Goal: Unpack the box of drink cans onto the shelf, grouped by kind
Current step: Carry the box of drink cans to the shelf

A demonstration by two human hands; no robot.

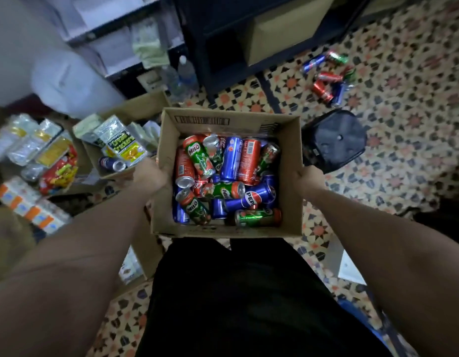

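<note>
Fingers of the left hand [151, 173] were curled over the left wall of the cardboard box [291, 176], clamped on its rim, while the fingers of the right hand [309, 180] were wrapped round the right wall in the same way. Between the two hands the box was held up in front of the body, above the patterned floor [403, 155], with its open top turned to the camera. A printed barcode strip was seen on the inside of its far wall.

Inside, the drink cans were heaped in no order, lying on their sides and across one another. Green and red Milo cans [200, 155] were mixed with blue Pepsi cans [256, 195] and plain red cans [249, 161]; several silver ends were turned upward.

A second small pile of loose cans [329, 78], red, blue and green, was seen lying on the floor well beyond the box, near a dark shelf unit [249, 47]. A black stool [334, 140] stood just to the right of the box. To the left, another carton [125, 140] holding snack packets and a single blue can was set on the floor, with water bottles [183, 76] beyond it.
</note>
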